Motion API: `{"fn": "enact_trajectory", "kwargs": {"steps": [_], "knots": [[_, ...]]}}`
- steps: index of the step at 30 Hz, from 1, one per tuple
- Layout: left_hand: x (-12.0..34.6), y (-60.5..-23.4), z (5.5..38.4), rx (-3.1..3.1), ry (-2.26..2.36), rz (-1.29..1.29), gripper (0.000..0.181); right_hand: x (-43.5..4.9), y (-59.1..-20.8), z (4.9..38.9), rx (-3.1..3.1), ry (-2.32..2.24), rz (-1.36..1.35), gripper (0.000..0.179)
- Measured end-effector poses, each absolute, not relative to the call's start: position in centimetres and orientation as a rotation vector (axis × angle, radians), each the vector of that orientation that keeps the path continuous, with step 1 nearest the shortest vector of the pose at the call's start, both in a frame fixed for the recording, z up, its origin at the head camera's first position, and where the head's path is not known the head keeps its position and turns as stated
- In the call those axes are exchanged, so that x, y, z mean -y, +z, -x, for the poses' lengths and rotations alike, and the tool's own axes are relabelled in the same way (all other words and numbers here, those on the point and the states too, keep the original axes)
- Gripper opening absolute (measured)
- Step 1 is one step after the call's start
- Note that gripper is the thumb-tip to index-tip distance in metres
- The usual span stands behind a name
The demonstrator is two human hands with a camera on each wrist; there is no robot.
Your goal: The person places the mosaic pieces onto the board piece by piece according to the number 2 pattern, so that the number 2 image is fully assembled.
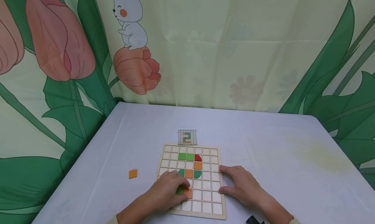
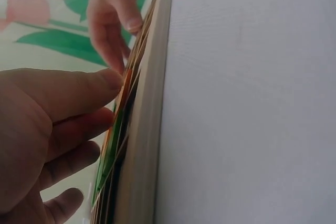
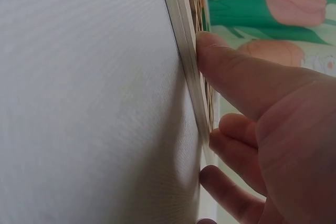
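Observation:
A wooden grid board point(image 1: 195, 214) lies on the table with coloured tiles in some of its cells. My left hand point(image 1: 165, 189) is over its lower left part, thumb and index fingertips at opposite sides of an orange square tile point(image 1: 187, 193). A green tile point(image 1: 179, 190) beside it is partly hidden by that hand. In the left wrist view, the thumb and index fingertips meet the orange tile point(image 2: 125, 90) at the board's surface. My right hand point(image 1: 244, 185) touches the board's right rim with thumb and fingertips spread apart; the right wrist view shows the thumb against the wooden edge point(image 3: 189, 66).
Higher on the board sit green squares point(image 1: 186, 156), a red rounded tile point(image 1: 198, 158), orange squares point(image 1: 198, 165) and dark green rounded tiles point(image 1: 197, 174). A small pattern card point(image 1: 187, 137) lies beyond the board. One loose orange tile point(image 1: 133, 174) lies to the left.

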State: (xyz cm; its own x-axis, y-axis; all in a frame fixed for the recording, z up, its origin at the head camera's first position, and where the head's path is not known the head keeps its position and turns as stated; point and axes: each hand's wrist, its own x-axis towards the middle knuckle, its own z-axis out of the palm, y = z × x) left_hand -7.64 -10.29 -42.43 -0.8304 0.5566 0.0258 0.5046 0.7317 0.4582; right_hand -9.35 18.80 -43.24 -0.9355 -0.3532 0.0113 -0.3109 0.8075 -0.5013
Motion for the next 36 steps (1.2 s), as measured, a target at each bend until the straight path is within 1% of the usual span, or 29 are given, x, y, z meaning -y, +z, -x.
{"fn": "enact_trajectory", "kwargs": {"steps": [7,14,23,36], "knots": [[11.1,-41.6,7.9,-2.815,0.785,-0.768,0.028,-18.8,-43.2,9.4,-2.908,-0.786,0.543,0.063],[12.3,-41.4,8.6,-2.886,0.829,-0.759,0.041,-18.8,-43.2,9.4,-2.907,-0.784,0.546,0.063],[14.7,-40.6,8.8,-2.936,0.950,-0.590,0.053,-18.9,-43.2,9.4,-2.902,-0.790,0.543,0.062],[18.9,-40.9,8.6,-3.047,0.870,-0.426,0.067,-18.8,-43.2,9.4,-2.899,-0.794,0.549,0.063]]}}
